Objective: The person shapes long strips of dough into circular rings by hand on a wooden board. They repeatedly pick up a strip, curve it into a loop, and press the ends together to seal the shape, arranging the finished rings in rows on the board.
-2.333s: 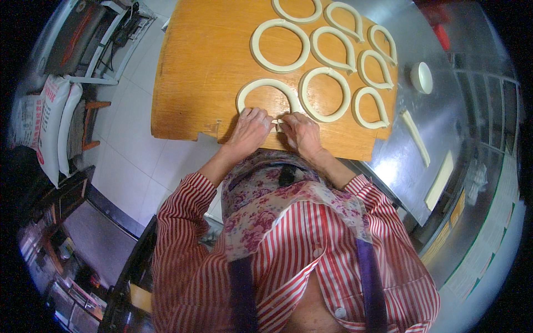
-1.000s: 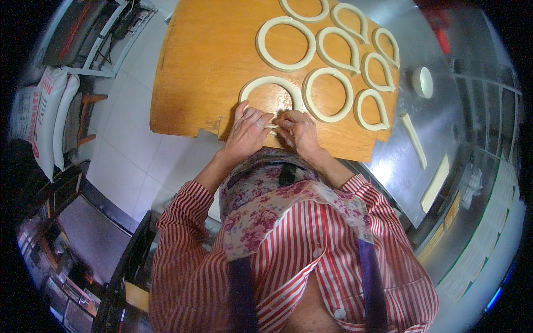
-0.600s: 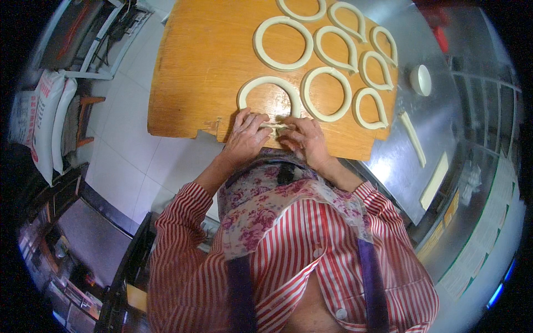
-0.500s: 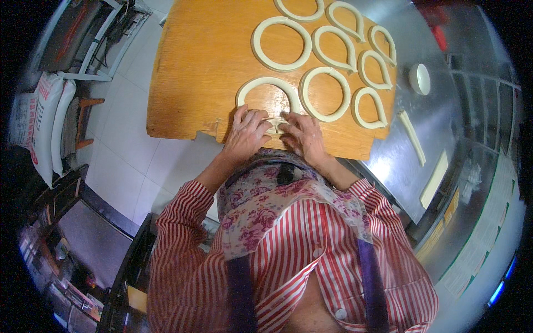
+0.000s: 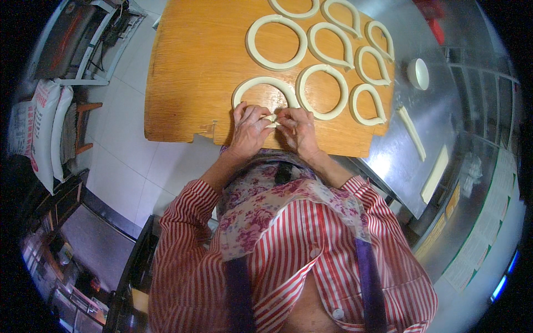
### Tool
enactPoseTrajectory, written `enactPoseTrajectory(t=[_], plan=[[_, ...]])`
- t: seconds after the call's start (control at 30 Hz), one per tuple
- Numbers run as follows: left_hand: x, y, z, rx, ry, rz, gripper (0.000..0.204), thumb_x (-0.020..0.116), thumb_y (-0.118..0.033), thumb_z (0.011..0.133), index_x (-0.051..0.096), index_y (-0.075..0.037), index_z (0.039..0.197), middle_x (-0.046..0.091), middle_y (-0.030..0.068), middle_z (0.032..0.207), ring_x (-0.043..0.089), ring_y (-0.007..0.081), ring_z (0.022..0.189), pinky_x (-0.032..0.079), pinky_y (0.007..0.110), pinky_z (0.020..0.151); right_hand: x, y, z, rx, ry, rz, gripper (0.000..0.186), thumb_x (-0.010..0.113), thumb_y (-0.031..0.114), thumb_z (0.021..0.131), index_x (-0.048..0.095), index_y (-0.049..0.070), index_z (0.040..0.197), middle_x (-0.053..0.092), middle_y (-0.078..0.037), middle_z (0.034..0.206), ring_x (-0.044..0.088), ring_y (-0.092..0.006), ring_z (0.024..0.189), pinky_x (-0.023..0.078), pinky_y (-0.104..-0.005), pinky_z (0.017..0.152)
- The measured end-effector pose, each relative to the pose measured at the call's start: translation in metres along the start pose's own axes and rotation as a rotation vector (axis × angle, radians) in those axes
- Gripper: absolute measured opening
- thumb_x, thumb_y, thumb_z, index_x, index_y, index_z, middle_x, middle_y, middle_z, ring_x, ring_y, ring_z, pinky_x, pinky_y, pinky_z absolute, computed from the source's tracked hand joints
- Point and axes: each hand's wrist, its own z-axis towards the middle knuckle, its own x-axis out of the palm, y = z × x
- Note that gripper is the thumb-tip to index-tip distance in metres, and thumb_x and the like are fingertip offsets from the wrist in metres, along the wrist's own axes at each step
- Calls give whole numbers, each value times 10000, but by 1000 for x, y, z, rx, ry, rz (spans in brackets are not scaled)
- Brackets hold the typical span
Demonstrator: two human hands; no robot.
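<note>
A pale dough ring (image 5: 265, 82) lies at the near edge of the wooden board (image 5: 189, 72), its two ends meeting between my hands. My left hand (image 5: 250, 127) grips one end with bent fingers. From the other side, my right hand (image 5: 298, 129) pinches the other end, fingertips close to the left ones. Part of the join is covered by my fingers. Touching this ring on the right is another closed dough ring (image 5: 300, 91). Beyond them lie several more loops, some round like the large ring (image 5: 276, 42), some drop-shaped like the dough loop (image 5: 367, 104).
Right of the board is a metal table (image 5: 397, 150) with a white bowl (image 5: 417, 74), a thin dough strip (image 5: 411, 133) and a wider dough strip (image 5: 435, 173). White sacks (image 5: 47, 133) stand at the left above the tiled floor (image 5: 125, 144).
My right hand has moved in toward the left, and the fingertips of both hands are closer together at the dough ends. The view has shifted slightly.
</note>
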Motion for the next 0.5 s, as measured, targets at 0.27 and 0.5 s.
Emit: enactPoseTrajectory(t=[0.27,0.5], plan=[[8,2,0,46,-10,-4,172,749,-116,736,721,-54,895,622,78,1119,546,278,1160,271,539,1107,-3,8,2,-26,88,-66,218,655,27,790,685,44,1006,648,-53,1038,576,-267,954,379,-397,871],[0,-9,-1,-46,14,22,217,748,-84,725,724,-52,939,598,91,1134,528,282,1187,249,546,1128,-12,16,0,-33,62,-49,329,705,58,755,684,30,1082,630,-76,1145,563,-268,1070,386,-413,915]])
